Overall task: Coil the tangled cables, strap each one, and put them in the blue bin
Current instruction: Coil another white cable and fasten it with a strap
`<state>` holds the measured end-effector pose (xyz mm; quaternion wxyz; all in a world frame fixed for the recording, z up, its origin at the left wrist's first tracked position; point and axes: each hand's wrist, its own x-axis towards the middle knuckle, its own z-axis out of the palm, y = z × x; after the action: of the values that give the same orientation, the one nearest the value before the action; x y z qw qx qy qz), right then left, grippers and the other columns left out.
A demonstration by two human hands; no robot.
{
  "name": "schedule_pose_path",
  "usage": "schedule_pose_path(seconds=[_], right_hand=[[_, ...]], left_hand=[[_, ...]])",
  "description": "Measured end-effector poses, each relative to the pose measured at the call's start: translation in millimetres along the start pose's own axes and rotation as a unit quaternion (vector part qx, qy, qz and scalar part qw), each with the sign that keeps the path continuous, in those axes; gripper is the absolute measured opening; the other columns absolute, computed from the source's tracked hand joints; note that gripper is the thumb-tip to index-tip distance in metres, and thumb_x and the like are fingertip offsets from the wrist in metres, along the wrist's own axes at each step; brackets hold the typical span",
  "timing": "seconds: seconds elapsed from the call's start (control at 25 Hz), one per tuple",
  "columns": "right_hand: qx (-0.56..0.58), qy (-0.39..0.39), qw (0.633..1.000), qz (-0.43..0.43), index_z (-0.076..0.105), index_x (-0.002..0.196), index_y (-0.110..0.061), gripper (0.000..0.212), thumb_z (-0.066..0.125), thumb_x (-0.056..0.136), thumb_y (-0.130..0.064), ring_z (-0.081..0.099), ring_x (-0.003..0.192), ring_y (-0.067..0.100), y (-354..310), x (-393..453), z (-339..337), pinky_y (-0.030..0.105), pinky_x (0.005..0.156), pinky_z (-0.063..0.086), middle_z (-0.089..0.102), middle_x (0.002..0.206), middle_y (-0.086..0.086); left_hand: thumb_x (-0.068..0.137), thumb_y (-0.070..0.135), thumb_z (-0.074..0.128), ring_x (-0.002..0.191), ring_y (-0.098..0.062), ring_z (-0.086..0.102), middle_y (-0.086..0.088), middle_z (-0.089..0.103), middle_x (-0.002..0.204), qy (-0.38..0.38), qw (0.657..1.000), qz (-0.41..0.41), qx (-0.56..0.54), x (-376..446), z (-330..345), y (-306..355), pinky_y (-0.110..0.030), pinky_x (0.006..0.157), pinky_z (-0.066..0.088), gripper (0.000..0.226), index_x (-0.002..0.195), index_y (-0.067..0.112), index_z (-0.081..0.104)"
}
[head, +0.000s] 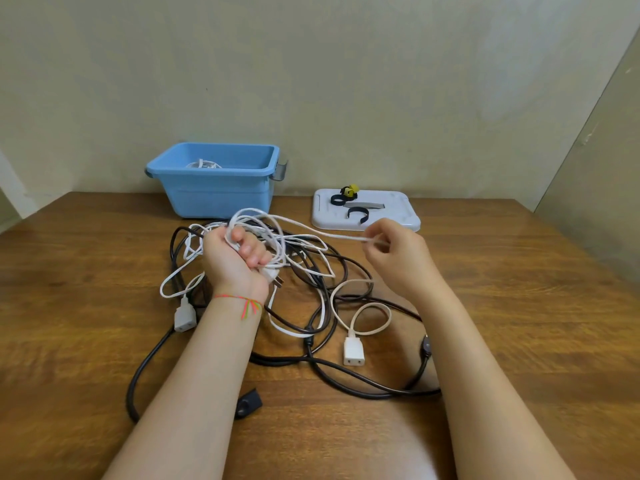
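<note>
Gripping white cable [311, 231] — both hands, left [235, 258] fisted, right [394, 251] pinching — table edges [519, 306] well apart.

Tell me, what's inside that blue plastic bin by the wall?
Inside the blue plastic bin, a coiled white cable shows just above the front rim. The near wall hides the bin's floor, so anything else there cannot be seen.

The blue bin [221, 188] wall hides most of the white cable [202, 164] inside it. Left hand [235, 258] covers part of the white coil [256, 230], and the forearms cover some black cable [346, 372] near the bin.
</note>
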<state>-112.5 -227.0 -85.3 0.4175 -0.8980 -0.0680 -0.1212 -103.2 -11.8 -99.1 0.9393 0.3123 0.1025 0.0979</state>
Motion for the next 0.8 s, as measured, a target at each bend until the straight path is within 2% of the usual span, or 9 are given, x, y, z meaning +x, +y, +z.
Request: schedule_pose_path(seconds=[0.12, 0.2, 0.32, 0.4, 0.44, 0.48, 0.56, 0.68, 0.8], right_hand=[[0.028, -0.009, 1.000, -0.004, 0.064, 0.094, -0.022, 0.005, 0.061, 0.097, -0.025, 0.058, 0.060, 0.003, -1, 0, 3, 0.023, 0.062, 0.047, 0.063, 0.074, -0.007], [-0.007, -0.066, 0.997, -0.035, 0.070, 0.093, -0.024, 0.012, 0.061, 0.097, -0.031, 0.051, 0.056, -0.001, -3, -2, 9, 0.023, 0.063, 0.043, 0.060, 0.069, -0.012], [-0.074, -0.189, 0.973, -0.106, 0.069, 0.078, -0.016, 0.026, 0.063, 0.095, -0.035, 0.040, 0.056, 0.007, -10, -8, 17, 0.028, 0.061, 0.035, 0.048, 0.060, -0.009], [-0.016, -0.241, 0.960, -0.138, 0.063, 0.066, -0.013, 0.032, 0.066, 0.094, -0.028, 0.033, 0.053, 0.007, -16, -13, 16, 0.026, 0.056, 0.031, 0.040, 0.054, -0.005], [0.020, -0.253, 0.956, -0.146, 0.063, 0.064, -0.010, 0.031, 0.066, 0.093, -0.022, 0.033, 0.054, 0.007, -19, -14, 12, 0.024, 0.055, 0.030, 0.040, 0.054, -0.001], [0.057, -0.254, 0.955, -0.144, 0.065, 0.068, -0.006, 0.027, 0.066, 0.092, -0.018, 0.036, 0.055, 0.009, -21, -15, 9, 0.024, 0.056, 0.032, 0.044, 0.056, 0.006], [0.147, -0.230, 0.955, -0.115, 0.070, 0.077, -0.005, 0.018, 0.066, 0.089, -0.018, 0.042, 0.059, 0.013, -27, -17, -1, 0.025, 0.060, 0.036, 0.053, 0.064, 0.014], [0.286, -0.152, 0.942, -0.080, 0.069, 0.078, -0.008, 0.012, 0.063, 0.087, -0.014, 0.041, 0.056, 0.007, -29, -18, -9, 0.019, 0.057, 0.035, 0.055, 0.059, -0.006], [0.348, -0.035, 0.935, -0.053, 0.064, 0.077, -0.008, 0.018, 0.068, 0.091, -0.018, 0.043, 0.056, 0.011, -24, -13, -6, 0.019, 0.057, 0.039, 0.052, 0.058, -0.005]], left_hand=[[0.098, 0.020, 0.033, 0.044, -0.013, 0.028, 0.002, 0.033, 0.051, -0.024, 0.992, 0.107, 0.055, -6, 7, -5, -0.024, 0.049, 0.027, 0.031, 0.068, 0.020, 0.040], [0.106, 0.020, 0.032, 0.053, -0.014, 0.038, -0.002, 0.044, 0.059, -0.097, 0.952, 0.201, 0.211, -15, 13, -14, -0.023, 0.054, 0.036, 0.032, 0.077, 0.016, 0.044], [0.107, 0.026, 0.034, 0.066, -0.016, 0.051, -0.006, 0.058, 0.077, -0.174, 0.792, 0.337, 0.478, -22, 14, -27, -0.029, 0.065, 0.044, 0.031, 0.088, 0.008, 0.050], [0.104, 0.035, 0.035, 0.071, -0.019, 0.055, -0.003, 0.059, 0.078, -0.217, 0.684, 0.376, 0.586, -21, 11, -34, -0.042, 0.067, 0.046, 0.034, 0.088, 0.010, 0.050], [0.103, 0.037, 0.035, 0.069, -0.019, 0.054, -0.001, 0.057, 0.074, -0.234, 0.656, 0.373, 0.613, -21, 10, -35, -0.045, 0.064, 0.045, 0.033, 0.087, 0.012, 0.049], [0.102, 0.038, 0.036, 0.065, -0.017, 0.052, 0.002, 0.054, 0.070, -0.243, 0.654, 0.356, 0.622, -22, 10, -35, -0.044, 0.061, 0.044, 0.030, 0.085, 0.015, 0.048], [0.099, 0.036, 0.036, 0.061, -0.012, 0.046, 0.007, 0.050, 0.066, -0.243, 0.700, 0.304, 0.598, -22, 10, -32, -0.038, 0.058, 0.038, 0.030, 0.082, 0.016, 0.050], [0.102, 0.035, 0.039, 0.048, -0.011, 0.032, 0.011, 0.036, 0.052, -0.253, 0.805, 0.170, 0.509, -25, 16, -25, -0.028, 0.050, 0.025, 0.039, 0.073, 0.013, 0.051], [0.103, 0.046, 0.039, 0.040, -0.013, 0.018, 0.007, 0.024, 0.044, -0.322, 0.861, -0.018, 0.393, -32, 20, -16, -0.031, 0.049, 0.013, 0.049, 0.066, 0.013, 0.043]])
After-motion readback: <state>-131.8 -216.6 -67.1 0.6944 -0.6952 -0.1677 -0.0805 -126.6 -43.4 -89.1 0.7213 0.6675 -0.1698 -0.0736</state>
